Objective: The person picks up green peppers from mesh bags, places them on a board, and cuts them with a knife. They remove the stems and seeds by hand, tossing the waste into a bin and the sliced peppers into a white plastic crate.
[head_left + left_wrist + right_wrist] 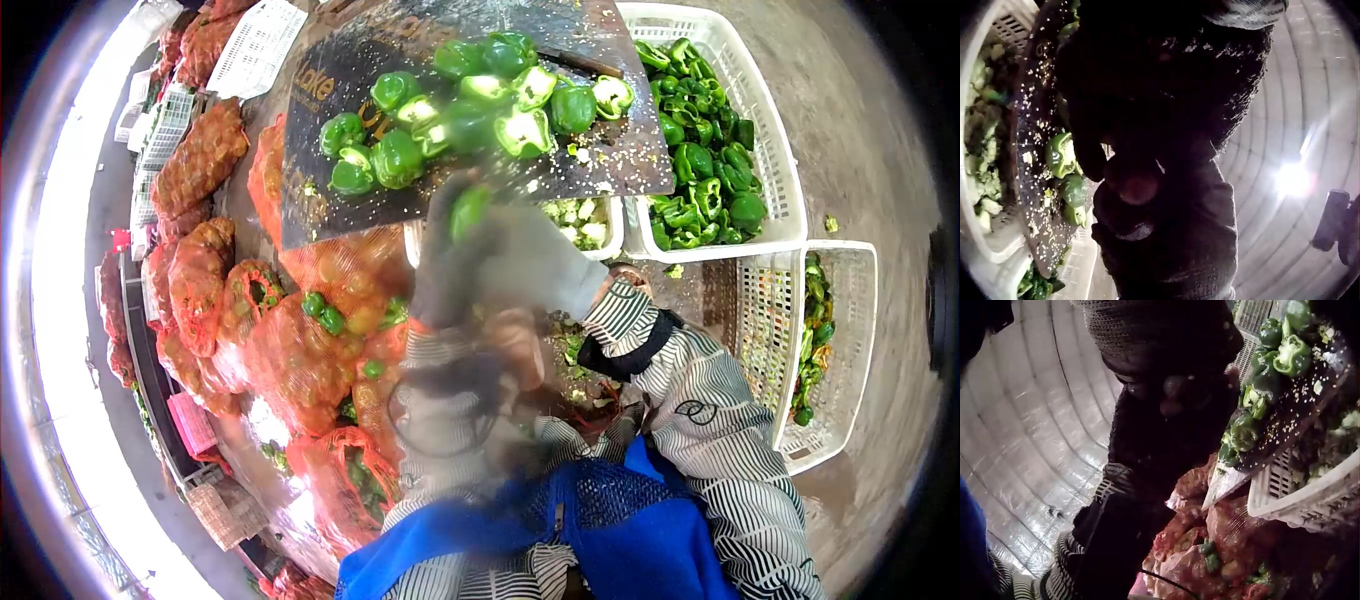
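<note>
Several green bell peppers point(397, 158), some whole and some cut into pale-cored halves, lie on the dark board point(330, 205) in front of me. My left hand point(445, 265), in a dark grey glove, holds a green pepper point(468, 212) just off the board's near edge. Right beside it, my right hand point(530, 258) in a lighter grey glove overlaps the left and is blurred in the head view. Both wrist views show the hands close together, dark against the light. In the left wrist view, curled fingers point(1132, 190) show below the left hand. I cannot tell what the right hand holds.
A knife point(580, 62) lies on the board's far side among scattered seeds. White crates hold cut peppers point(700, 195), pale cores point(590, 218) and trimmings point(815, 340). Red mesh sacks point(310, 350) crowd the floor at left.
</note>
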`<action>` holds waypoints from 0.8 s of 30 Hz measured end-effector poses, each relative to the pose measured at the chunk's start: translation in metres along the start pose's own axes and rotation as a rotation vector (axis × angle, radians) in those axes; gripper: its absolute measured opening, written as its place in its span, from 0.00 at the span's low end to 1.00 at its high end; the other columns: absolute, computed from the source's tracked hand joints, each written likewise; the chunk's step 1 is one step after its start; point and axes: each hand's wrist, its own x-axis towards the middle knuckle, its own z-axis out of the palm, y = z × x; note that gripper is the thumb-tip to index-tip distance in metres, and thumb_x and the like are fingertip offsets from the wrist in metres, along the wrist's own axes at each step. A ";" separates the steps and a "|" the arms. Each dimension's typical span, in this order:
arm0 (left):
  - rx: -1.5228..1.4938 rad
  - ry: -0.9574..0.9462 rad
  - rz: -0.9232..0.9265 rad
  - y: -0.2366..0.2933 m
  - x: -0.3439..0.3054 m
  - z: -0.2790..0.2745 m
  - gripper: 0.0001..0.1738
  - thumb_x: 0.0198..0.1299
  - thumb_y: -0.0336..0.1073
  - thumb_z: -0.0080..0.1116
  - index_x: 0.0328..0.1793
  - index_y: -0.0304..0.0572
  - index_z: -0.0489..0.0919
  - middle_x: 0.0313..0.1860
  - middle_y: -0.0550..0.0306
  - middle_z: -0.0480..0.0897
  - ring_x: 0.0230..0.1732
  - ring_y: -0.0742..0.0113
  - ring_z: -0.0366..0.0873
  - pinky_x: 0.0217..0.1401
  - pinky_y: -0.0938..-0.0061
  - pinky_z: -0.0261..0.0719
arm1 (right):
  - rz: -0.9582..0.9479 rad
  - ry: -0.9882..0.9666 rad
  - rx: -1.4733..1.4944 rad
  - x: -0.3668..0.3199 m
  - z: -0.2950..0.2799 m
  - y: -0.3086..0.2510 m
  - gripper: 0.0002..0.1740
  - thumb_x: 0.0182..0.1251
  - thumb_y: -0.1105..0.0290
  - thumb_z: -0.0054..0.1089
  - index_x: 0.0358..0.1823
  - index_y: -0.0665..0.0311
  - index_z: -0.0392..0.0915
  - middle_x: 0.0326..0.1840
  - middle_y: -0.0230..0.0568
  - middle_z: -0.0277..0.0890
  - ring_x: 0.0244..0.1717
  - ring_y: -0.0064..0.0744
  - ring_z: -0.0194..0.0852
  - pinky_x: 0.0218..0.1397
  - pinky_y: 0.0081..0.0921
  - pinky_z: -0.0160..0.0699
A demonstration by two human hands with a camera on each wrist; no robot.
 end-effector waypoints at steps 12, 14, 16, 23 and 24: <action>-0.083 0.014 0.121 -0.016 0.008 -0.008 0.29 0.72 0.54 0.46 0.69 0.41 0.67 0.57 0.48 0.77 0.56 0.58 0.76 0.62 0.66 0.74 | 0.092 0.019 0.314 0.001 -0.003 -0.008 0.17 0.62 0.78 0.61 0.54 0.70 0.77 0.36 0.45 0.81 0.30 0.26 0.79 0.30 0.25 0.78; 0.761 0.207 0.948 -0.030 0.024 -0.012 0.29 0.73 0.55 0.45 0.68 0.40 0.68 0.57 0.49 0.77 0.56 0.56 0.75 0.62 0.66 0.73 | 0.180 0.160 0.551 0.000 0.001 -0.013 0.17 0.64 0.79 0.60 0.55 0.71 0.76 0.35 0.42 0.80 0.30 0.22 0.77 0.26 0.22 0.76; 0.669 0.280 0.627 -0.031 0.019 -0.015 0.29 0.72 0.55 0.47 0.67 0.41 0.70 0.53 0.49 0.78 0.54 0.52 0.76 0.61 0.64 0.74 | 0.118 0.194 0.193 0.003 -0.006 -0.001 0.19 0.62 0.79 0.60 0.56 0.69 0.76 0.35 0.43 0.80 0.32 0.28 0.79 0.31 0.25 0.78; -0.917 0.049 0.268 -0.025 0.013 -0.045 0.36 0.69 0.63 0.46 0.68 0.40 0.68 0.55 0.39 0.79 0.57 0.39 0.78 0.62 0.47 0.78 | -0.089 0.142 -0.399 -0.009 -0.026 0.013 0.24 0.61 0.63 0.63 0.60 0.57 0.77 0.49 0.49 0.78 0.52 0.47 0.79 0.52 0.40 0.81; -0.956 -0.006 0.250 -0.023 0.014 -0.038 0.37 0.68 0.63 0.46 0.69 0.40 0.67 0.55 0.39 0.79 0.56 0.40 0.78 0.62 0.46 0.78 | -0.088 0.146 -0.404 -0.006 -0.024 0.008 0.24 0.61 0.63 0.63 0.60 0.57 0.77 0.49 0.49 0.78 0.52 0.47 0.79 0.52 0.40 0.81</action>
